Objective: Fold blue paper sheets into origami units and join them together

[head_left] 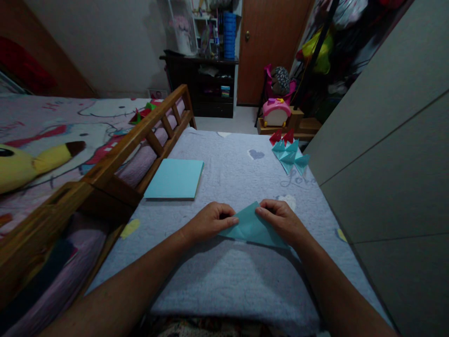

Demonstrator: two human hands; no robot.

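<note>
Paper: partly covered by left hand and right hand. Both forearms cut off by near picture edge; yellow toy cut off at left. Small items in far cabinet: too dim to identify.

Light: we see dim, cool, seemingly overhead | Shadows: soft beneath both forearms on the pale cloth; we find the shelf unit murky | Edges: grey panels stretched, leaning | Focus: background soft
</note>
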